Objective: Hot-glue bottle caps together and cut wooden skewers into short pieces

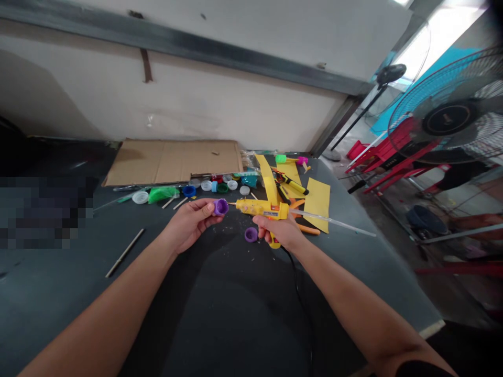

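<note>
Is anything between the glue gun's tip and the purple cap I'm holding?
Nothing visible. The yellow hot glue gun in the right hand points straight at the round purple plastic cap held by the left hand; a second purple cap lies on the table, off that line.

No legible text; fan hub (448,118) marking too blurred.
</note>
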`<state>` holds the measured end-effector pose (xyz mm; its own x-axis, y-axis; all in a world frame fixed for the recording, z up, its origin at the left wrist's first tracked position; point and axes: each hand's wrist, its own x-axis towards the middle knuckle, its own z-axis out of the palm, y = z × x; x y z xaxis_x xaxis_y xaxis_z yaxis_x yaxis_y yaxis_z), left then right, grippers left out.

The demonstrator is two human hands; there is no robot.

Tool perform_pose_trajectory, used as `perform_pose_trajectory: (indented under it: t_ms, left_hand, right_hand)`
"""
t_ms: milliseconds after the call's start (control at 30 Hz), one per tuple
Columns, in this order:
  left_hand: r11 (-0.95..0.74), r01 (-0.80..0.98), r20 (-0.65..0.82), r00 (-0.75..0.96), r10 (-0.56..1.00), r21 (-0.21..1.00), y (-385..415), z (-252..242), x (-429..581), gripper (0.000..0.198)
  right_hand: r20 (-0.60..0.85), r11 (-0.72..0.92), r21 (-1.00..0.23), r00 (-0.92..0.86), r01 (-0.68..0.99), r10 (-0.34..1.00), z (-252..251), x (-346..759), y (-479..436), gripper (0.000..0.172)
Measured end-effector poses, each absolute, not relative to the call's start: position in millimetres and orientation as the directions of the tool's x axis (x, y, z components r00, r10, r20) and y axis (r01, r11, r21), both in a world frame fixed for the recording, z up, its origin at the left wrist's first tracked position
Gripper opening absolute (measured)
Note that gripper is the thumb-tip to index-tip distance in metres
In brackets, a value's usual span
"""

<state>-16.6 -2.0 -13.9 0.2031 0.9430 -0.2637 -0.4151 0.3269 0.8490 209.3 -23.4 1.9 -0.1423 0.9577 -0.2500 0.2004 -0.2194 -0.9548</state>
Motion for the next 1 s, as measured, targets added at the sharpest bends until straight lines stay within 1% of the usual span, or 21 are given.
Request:
perform_pose_trajectory:
  t_ms: [333,433,667,867,1000]
  left_hand:
    - [0.28,-0.454,-0.231,0.162,0.959,0.846,-0.4,-12.1,-17.4,0.011]
    - [0.267,-0.459,-0.212,0.168,0.963,0.847,-0.3,-13.7,-17.7,0.012]
    - [0.298,-0.428,-0.221,0.221,0.95,0.854,-1.3,-17.2,-18.7,0.015]
    - [0.355,-0.397,-0.28,0.236,0.931,0.846,-2.9,-14.2,-15.1,0.015]
    - [0.359,-0.397,-0.28,0.244,0.928,0.844,-2.4,-14.8,-15.1,0.016]
  right_hand:
    - [-0.265,-0.238,-0.953,-0.136,0.188,0.955,0.6,209.0,-24.3,0.033]
    - [-0.248,-0.22,-0.958,-0.142,0.186,0.958,-0.3,209.6,-23.6,0.034]
    - [-0.236,-0.21,-0.962,-0.144,0.174,0.961,-1.5,210.8,-22.5,0.036]
    - [-0.239,-0.215,-0.961,-0.132,0.174,0.962,0.6,210.3,-22.1,0.035]
    - [-0.241,-0.217,-0.96,-0.123,0.178,0.963,1.4,209.6,-21.8,0.035]
